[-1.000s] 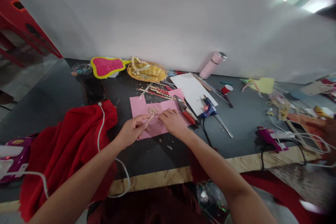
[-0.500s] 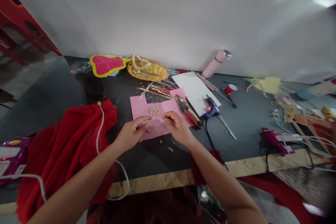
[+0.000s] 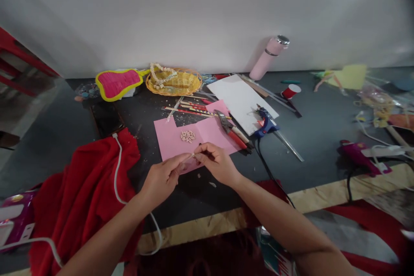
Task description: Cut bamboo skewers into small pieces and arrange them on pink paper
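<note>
"Pale stick [image 3: 193, 155], thin and straight: where is it?"

"Between your two hands, over the near edge of the pink paper [image 3: 166, 142]. Your left hand [image 3: 161, 177] has its fingertips closed on the stick, and your right hand [image 3: 221, 167] pinches its right end between thumb and finger, so your hands nearly meet."

"What lies on the paper?"

"A small heap of short pale pieces [image 3: 187, 136], stubby like grains, just beyond your fingertips. The paper itself is flat, creased, with a stepped outline. Pliers [image 3: 235, 136] of dark metal with red handles lie across its right part."

"And around you?"

"Behind the paper, slim sticks [image 3: 194, 111], some red, lie loosely together. To your right, a blue glue gun [image 3: 267, 126] rests partly on a smooth white sheet [image 3: 239, 101]. To your left, a red cloth [image 3: 77, 194] bunches in soft, fuzzy folds. At the back, a knobbly beaded strand [image 3: 155, 75] sits in an oval woven basket [image 3: 190, 81]"
</note>
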A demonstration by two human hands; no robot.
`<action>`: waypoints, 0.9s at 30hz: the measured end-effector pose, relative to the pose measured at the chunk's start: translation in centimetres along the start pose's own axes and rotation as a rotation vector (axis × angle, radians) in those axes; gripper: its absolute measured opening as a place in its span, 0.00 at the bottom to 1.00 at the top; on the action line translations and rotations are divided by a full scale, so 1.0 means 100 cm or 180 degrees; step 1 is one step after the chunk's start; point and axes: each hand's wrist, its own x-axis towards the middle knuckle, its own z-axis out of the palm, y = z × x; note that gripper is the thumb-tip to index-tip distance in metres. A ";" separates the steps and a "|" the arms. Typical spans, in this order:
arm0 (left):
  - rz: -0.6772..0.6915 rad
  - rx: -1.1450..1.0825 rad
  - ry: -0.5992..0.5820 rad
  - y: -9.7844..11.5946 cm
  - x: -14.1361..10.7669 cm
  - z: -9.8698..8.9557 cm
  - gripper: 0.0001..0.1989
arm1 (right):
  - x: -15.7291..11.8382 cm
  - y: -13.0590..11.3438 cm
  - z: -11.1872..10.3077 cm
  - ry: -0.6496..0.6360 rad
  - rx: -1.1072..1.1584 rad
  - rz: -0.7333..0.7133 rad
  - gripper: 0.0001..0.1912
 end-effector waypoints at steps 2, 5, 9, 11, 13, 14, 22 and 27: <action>0.0065 0.0079 0.0006 -0.003 -0.001 0.001 0.18 | -0.001 0.000 0.002 0.0043 0.0077 0.0040 0.08; 0.0123 0.0119 0.0030 -0.007 -0.002 0.003 0.19 | -0.002 0.001 0.004 0.0121 0.0124 0.0057 0.09; 0.0187 0.0125 0.0078 -0.005 -0.001 0.002 0.18 | -0.003 0.003 0.006 0.0137 0.0004 -0.0025 0.08; 0.0254 0.0122 0.0161 -0.001 0.000 0.000 0.14 | -0.004 0.004 0.007 0.0119 -0.0132 -0.0094 0.07; 0.0250 0.0124 0.0262 0.002 0.001 -0.001 0.10 | -0.006 0.005 0.010 0.0100 -0.0245 -0.0172 0.07; 0.0202 0.0129 0.0298 0.004 0.001 -0.002 0.08 | -0.007 0.006 0.011 0.0090 -0.0269 -0.0199 0.07; 0.0181 0.0307 0.0508 0.006 -0.002 -0.004 0.05 | -0.011 0.003 0.018 -0.0045 0.0207 -0.0033 0.09; 0.0348 0.0365 0.0643 0.006 -0.003 -0.004 0.04 | -0.008 0.000 0.015 -0.0292 0.0643 0.0249 0.12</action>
